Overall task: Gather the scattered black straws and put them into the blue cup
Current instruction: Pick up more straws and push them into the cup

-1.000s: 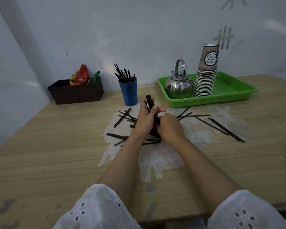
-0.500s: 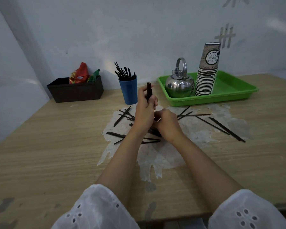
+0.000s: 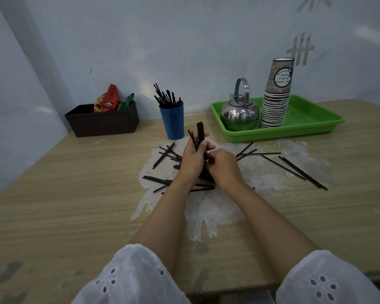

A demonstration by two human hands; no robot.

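The straw bundle (image 3: pixel 200 132) is gripped upright in the curled left hand (image 3: pixel 192 161); the right hand (image 3: pixel 224 170), at 3 o'clock, is curled, grip indeterminate. The cup stack (image 3: pixel 278 95) is marked "TO SMILE TODAY".

The scene is dim and flat, with a cool bluish cast over the wall (image 3: pixel 184 40). The light is soft and diffuse: a pale patch glows on the wall behind the blue cup (image 3: pixel 172 120), and small bright highlights sit on the kettle (image 3: pixel 239 113). Shadows on the surface (image 3: pixel 53 205) are faint, with blurred edges. The black straws (image 3: pixel 292 167) show as dark lines without detail. Wide-angle bending tilts the wall corner at the left and curves the surface's far edge. The sleeves (image 3: pixel 132 279) at the bottom look soft.
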